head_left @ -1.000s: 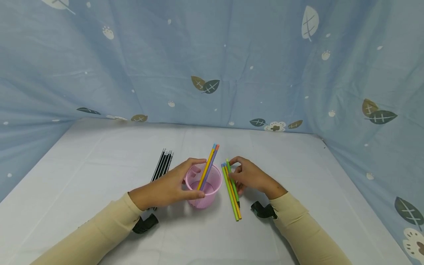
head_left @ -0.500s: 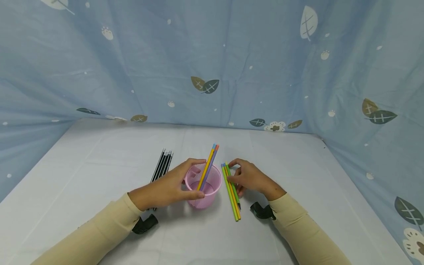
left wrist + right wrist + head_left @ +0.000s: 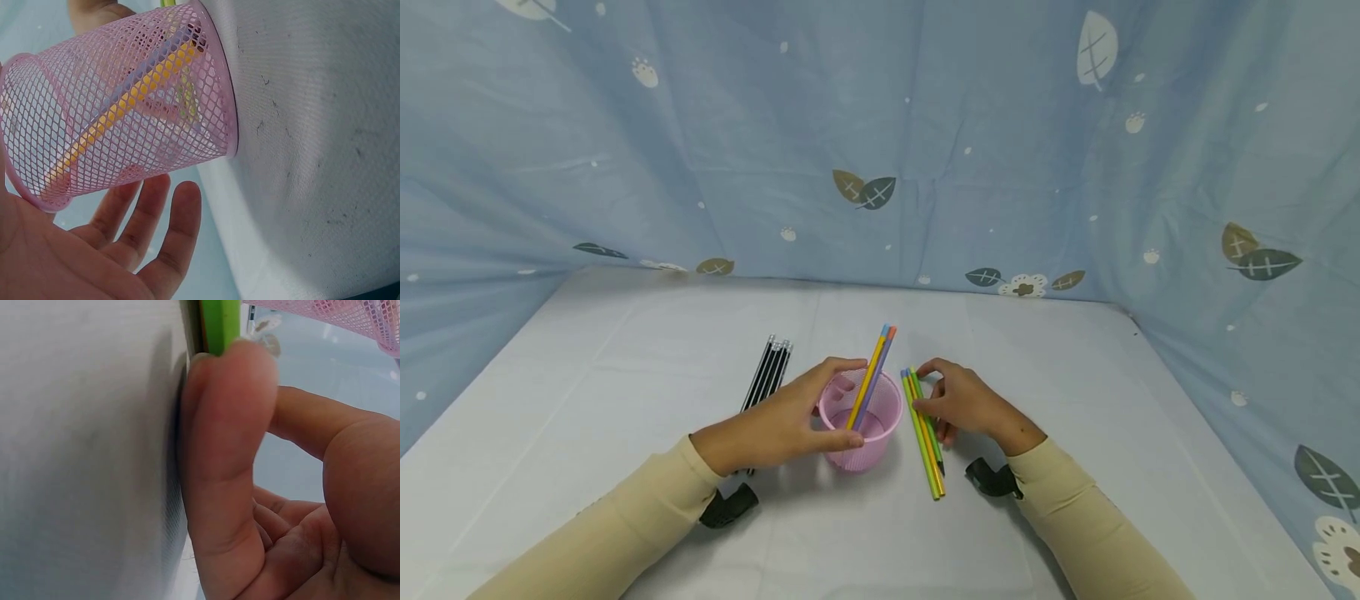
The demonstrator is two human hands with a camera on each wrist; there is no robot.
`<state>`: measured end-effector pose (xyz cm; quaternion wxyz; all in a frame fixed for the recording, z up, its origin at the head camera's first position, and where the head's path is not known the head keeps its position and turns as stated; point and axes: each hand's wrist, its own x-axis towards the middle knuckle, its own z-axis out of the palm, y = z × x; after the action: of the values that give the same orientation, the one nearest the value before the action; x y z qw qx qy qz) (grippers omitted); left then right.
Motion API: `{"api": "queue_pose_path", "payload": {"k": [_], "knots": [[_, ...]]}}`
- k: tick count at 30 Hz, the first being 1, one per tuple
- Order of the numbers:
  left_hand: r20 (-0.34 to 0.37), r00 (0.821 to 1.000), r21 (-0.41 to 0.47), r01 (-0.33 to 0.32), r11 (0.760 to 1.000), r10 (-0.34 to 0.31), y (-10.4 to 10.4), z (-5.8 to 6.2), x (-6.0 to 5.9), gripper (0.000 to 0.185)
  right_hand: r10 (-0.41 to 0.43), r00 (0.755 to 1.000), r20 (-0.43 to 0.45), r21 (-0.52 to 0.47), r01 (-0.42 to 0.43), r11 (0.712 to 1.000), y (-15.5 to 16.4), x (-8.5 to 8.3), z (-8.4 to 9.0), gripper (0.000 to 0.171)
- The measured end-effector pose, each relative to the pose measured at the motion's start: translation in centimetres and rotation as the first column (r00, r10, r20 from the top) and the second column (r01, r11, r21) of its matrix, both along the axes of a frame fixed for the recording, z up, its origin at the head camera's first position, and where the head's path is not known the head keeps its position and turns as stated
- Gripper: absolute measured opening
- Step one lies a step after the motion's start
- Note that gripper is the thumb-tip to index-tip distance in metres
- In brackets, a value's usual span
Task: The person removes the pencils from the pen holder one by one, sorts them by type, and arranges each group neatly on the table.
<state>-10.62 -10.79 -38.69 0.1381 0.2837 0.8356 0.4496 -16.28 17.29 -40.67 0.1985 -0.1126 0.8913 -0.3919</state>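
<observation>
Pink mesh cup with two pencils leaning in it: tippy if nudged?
Probably light: the pink mesh cup is open wire mesh. The two pencils lean to one side and stick out well above its rim, so a nudge could likely tip it. The left hand wrapped around it likely steadies it for now.

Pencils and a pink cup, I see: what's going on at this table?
A person's left hand grips the pink mesh cup, which stands upright with two coloured pencils leaning inside. The right hand pinches a green pencil in the bunch lying just right of the cup. A row of black pencils lies to the cup's left, untouched.
</observation>
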Motion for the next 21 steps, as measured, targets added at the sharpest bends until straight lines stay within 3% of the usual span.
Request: {"api": "queue_pose_path", "payload": {"k": [13, 21], "knots": [[0.003, 1.000, 0.011, 0.011, 1.000, -0.011, -0.06, 0.01, -0.09, 0.084, -0.008, 1.000, -0.031, 0.020, 0.009, 1.000, -0.01, -0.05, 0.09, 0.048], [0.002, 1.000, 0.004, 0.001, 1.000, -0.001, -0.16, -0.10, -0.13, 0.085, -0.010, 0.984, -0.177, 0.072, 0.023, 0.997, -0.41, -0.03, 0.27, 0.034]]}}
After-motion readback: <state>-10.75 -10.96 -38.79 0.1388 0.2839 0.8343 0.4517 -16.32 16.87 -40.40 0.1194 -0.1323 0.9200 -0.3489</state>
